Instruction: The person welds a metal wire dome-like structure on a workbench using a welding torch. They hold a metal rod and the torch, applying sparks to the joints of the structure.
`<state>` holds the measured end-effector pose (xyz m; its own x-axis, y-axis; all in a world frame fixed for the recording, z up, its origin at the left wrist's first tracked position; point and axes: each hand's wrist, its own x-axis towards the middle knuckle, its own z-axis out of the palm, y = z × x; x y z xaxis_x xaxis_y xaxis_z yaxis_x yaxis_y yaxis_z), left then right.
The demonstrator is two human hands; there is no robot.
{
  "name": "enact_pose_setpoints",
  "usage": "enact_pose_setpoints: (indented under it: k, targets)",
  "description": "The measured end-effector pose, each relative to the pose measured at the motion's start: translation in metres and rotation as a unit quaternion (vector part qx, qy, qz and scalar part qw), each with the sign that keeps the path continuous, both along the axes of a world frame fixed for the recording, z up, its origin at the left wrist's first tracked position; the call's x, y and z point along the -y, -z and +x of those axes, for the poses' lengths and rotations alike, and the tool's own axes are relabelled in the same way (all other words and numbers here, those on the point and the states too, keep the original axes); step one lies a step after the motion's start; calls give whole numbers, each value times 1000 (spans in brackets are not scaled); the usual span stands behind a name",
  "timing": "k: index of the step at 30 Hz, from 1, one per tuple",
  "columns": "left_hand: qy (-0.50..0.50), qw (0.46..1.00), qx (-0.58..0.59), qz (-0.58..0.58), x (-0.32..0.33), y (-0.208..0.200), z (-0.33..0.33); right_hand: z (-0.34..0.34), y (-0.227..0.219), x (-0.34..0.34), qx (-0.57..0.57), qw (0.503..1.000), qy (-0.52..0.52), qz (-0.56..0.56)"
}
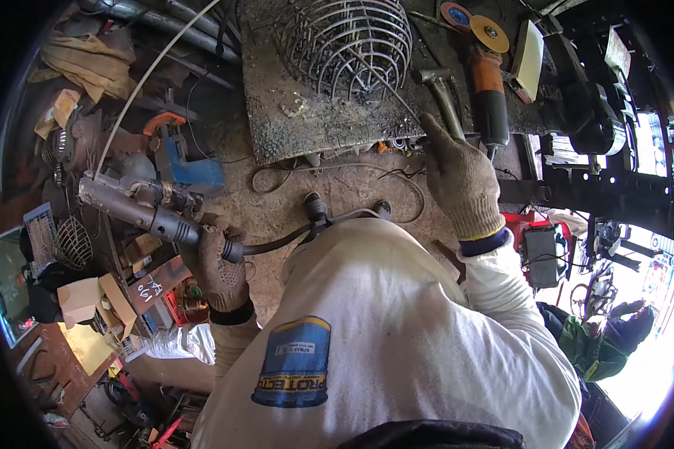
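Work on the wire cage [363,46] looks well along to us: its hoops and ribs already form a rounded basket, though we cannot tell which joints remain. It sits on the gritty counter [277,129], grey and open-barred. Our left hand [223,271] wraps around a welding holder [168,224] with a thin rod [132,96]; our right hand [463,179] is near the hammer [445,101], its grip unclear.

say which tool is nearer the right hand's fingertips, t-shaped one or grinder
The T-shaped tool: its handle is beside the right hand; the orange grinder lies farther right.
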<state>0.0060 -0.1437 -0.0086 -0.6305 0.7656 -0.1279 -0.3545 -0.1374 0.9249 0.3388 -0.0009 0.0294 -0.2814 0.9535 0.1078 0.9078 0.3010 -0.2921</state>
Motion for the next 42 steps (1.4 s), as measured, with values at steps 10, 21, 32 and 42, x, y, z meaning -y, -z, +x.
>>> enact_pose_setpoints:
  k: [10,21,32,42]
  targets:
    - [12,1000,2,18,3,10,-3,-9,-14,-10,25,999,3,-34]
    - [8,998,-10,-54,10,17,-13,-7,6,-31,-59,998,3,6]
    - [0,999,-49,-14,1,5,-1,-6,8,-30,-64,998,-8,10]
    - [59,986,-109,-110,8,18,-15,-4,2,-38,-91,995,-7,-29]
